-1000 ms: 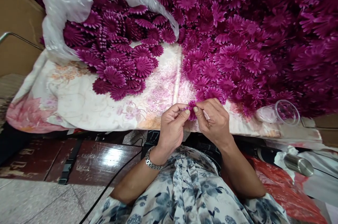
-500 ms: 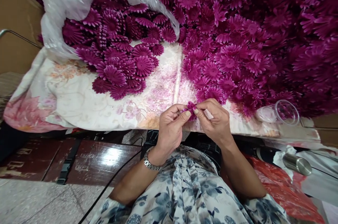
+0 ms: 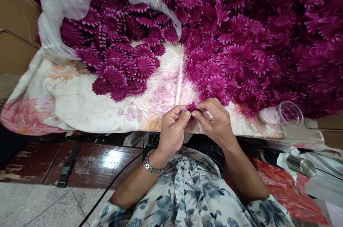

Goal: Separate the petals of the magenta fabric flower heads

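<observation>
Between my fingertips is a small magenta artificial flower (image 3: 192,106), its petals partly hidden behind my thumbs. My left hand (image 3: 173,127) pinches it from the left, thumb against forefinger. From the right, my right hand (image 3: 215,120) grips it in the same kind of pinch, and the two thumbs nearly meet. Both hands are held over the front edge of the cloth-covered table (image 3: 88,112). Just beyond them, a large heap of magenta flowers (image 3: 233,59) spreads to the right. A smaller pile of stacked flower heads (image 3: 118,70) lies to the left.
A clear plastic bag (image 3: 61,2) lies partly over the left pile. A clear plastic cup (image 3: 284,114) rests on its side near the right front edge. Lower right are a metal flask (image 3: 301,166) and red plastic sheeting (image 3: 289,195). A dark wooden bench (image 3: 88,162) stands lower left.
My fingertips have drawn closer together around the flower, and less of it shows now. My right hand has shifted slightly left.
</observation>
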Demonstrator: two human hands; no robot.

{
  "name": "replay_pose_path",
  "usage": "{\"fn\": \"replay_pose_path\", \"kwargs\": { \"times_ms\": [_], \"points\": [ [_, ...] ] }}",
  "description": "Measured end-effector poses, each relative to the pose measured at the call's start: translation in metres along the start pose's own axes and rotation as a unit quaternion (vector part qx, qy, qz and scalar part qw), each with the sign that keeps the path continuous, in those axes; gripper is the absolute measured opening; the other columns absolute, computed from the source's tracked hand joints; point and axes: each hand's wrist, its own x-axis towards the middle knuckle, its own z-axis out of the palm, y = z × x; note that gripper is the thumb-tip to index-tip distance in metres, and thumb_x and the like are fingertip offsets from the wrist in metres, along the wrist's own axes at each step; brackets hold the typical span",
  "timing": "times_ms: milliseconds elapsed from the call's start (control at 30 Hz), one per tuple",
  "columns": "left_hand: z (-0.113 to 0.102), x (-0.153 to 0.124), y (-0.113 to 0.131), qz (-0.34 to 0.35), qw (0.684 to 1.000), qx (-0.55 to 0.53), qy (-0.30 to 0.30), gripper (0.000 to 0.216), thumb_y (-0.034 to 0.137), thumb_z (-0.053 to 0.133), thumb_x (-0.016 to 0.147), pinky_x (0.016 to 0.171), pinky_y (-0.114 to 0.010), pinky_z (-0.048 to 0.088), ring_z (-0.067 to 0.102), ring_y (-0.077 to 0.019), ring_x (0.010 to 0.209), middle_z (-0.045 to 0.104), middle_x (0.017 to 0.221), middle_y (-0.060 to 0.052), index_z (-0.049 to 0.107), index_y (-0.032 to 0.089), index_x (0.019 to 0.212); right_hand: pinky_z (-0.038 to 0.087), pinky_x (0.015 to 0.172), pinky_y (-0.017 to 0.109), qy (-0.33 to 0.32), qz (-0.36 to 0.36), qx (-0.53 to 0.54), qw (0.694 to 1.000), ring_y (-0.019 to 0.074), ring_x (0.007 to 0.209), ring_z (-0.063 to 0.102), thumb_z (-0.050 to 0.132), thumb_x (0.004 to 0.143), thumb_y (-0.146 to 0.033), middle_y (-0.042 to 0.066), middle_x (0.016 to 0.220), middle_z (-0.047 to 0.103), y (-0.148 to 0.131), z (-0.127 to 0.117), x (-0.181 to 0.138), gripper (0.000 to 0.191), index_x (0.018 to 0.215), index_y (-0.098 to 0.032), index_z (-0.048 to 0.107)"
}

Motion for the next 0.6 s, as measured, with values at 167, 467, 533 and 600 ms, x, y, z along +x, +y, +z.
{"fn": "replay_pose_path", "kwargs": {
  "times_ms": [167, 467, 533, 600],
  "points": [
    [0.0, 0.0, -0.003, 0.035, 0.999, 0.016, 0.003, 0.021, 0.026, 0.08, 0.054, 0.054, -0.018, 0.04, 0.048, -0.0056, 0.052, 0.059, 0.056, 0.003, 0.067, 0.014, 0.065, 0.037, 0.064, 0.03, -0.009, -0.021, -0.09, 0.996, 0.0151, 0.064, 0.051, 0.052, 0.086, -0.019, 0.003, 0.068, 0.062, 0.002, 0.002, -0.003, 0.01, 0.079, -0.017, 0.058],
    [-0.002, 0.0, 0.003, 0.017, 0.999, -0.008, 0.042, 0.029, 0.029, 0.081, 0.05, 0.05, -0.019, 0.041, 0.05, -0.0068, 0.049, 0.058, 0.055, 0.004, 0.061, 0.015, 0.065, 0.038, 0.075, 0.036, 0.16, 0.033, -0.252, 0.954, 0.0207, 0.08, 0.054, 0.053, 0.085, -0.023, 0.009, 0.082, 0.062, 0.036, -0.022, 0.006, 0.012, 0.089, -0.016, 0.062],
    [-0.001, -0.001, 0.004, 0.009, 0.999, -0.004, 0.038, 0.029, 0.03, 0.081, 0.051, 0.05, -0.019, 0.04, 0.049, -0.0066, 0.048, 0.056, 0.054, 0.004, 0.061, 0.015, 0.066, 0.039, 0.08, 0.039, 0.162, 0.044, -0.246, 0.954, 0.0237, 0.092, 0.053, 0.058, 0.083, -0.028, 0.012, 0.097, 0.061, 0.036, -0.025, 0.008, 0.022, 0.1, -0.016, 0.061],
    [0.0, -0.001, 0.004, 0.008, 1.0, 0.005, 0.03, 0.027, 0.03, 0.08, 0.053, 0.05, -0.018, 0.039, 0.046, -0.0056, 0.048, 0.054, 0.051, 0.005, 0.062, 0.015, 0.066, 0.042, 0.079, 0.037, 0.126, 0.018, -0.17, 0.977, 0.0224, 0.091, 0.054, 0.062, 0.08, -0.031, 0.011, 0.095, 0.062, 0.027, -0.022, 0.008, 0.025, 0.1, -0.016, 0.061]
  ]
}}
